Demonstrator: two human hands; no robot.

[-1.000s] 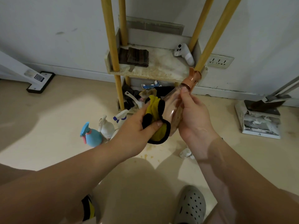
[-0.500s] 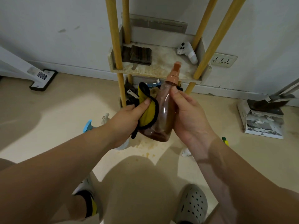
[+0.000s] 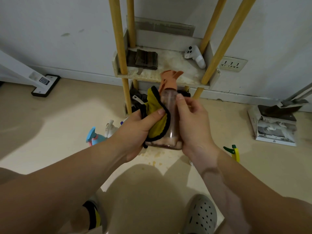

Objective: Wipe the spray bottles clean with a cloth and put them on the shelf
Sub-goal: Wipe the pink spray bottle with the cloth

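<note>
Bottle (image 3: 170, 119) is upright in front of me, below the shelf (image 3: 168, 76); my right hand (image 3: 194, 125) has its fingers clamped on its side, my left hand (image 3: 135, 130) grips the cloth (image 3: 157, 120) against it. I judge wiping is midway: nothing is shelved yet, and a blue bottle (image 3: 94, 137) waits on the floor

A white controller (image 3: 194, 54) lies left of a wall socket (image 3: 233, 64), dustpan (image 3: 276, 110) further right

White scuffed wall (image 3: 50, 22) w/ socket (image 3: 233, 64); beige floor (image 3: 59, 132), dustpan (image 3: 276, 112) by wall.
</note>
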